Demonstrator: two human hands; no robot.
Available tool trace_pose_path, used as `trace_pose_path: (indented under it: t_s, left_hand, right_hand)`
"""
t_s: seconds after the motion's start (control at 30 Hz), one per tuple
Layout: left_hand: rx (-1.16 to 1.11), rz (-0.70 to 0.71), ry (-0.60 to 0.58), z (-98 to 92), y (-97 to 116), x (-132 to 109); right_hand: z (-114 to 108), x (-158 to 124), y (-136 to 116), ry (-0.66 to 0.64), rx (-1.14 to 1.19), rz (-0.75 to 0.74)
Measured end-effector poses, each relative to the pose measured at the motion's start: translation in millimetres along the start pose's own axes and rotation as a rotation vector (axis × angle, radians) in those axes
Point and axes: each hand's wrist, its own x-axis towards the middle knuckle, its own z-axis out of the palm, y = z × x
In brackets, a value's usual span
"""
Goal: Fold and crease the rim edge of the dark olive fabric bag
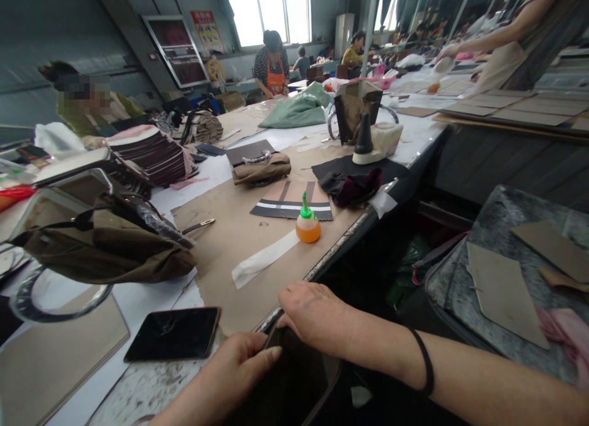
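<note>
Both left hand (237,361) and right hand (317,312), fingers (288,296) in a close pinch on dark material (297,374).

From lower centre to mid-frame, brown paper (218,260) leaves a free lane between the big bag (105,248) at left and the white strip (264,260) and bottle (308,226). A strap (199,226) juts in; a smaller bag (263,170) blocks the top; phone (173,334) and left hand (237,364) crowd the foot.

The wearer's two hands (246,364) (315,312), one held dark workpiece (294,371), one smartphone (172,334), one near green-nozzled squeeze bottle (308,226), one wristband (426,361)
</note>
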Motion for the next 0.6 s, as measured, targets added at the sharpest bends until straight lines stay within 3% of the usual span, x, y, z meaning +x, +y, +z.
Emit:
trace_pose_path:
  t_s: [0.1, 0.2, 0.37, 0.47, 0.53, 0.6]
  left_hand:
    - [0.031, 0.095, -0.067, -3.9, 7, 9]
    - [0.118, 0.131, -0.041, -5.5, 10, 18]
    - [0.127, 0.194, 0.033, -2.5, 5, 22]
    - [0.024, 0.176, 0.067, -2.7, 0, 19]
    - [-0.096, 0.119, 0.052, -3.8, -2, 16]
    - [-0.211, 0.080, 0.017, -5.3, -3, 12]
  right_hand:
    - [1, -2, 0, -0.029, 0.018, -0.012]
    - [2, -5, 5, -0.014, 0.032, -0.003]
    - [3, -18, 5, 0.217, -0.039, -0.056]
    - [16, -28, -11, 0.251, -0.077, -0.285]
    - [35, -36, -21, 0.153, -0.066, -0.494]
    - [55, -45, -25, 0.075, -0.049, -0.575]
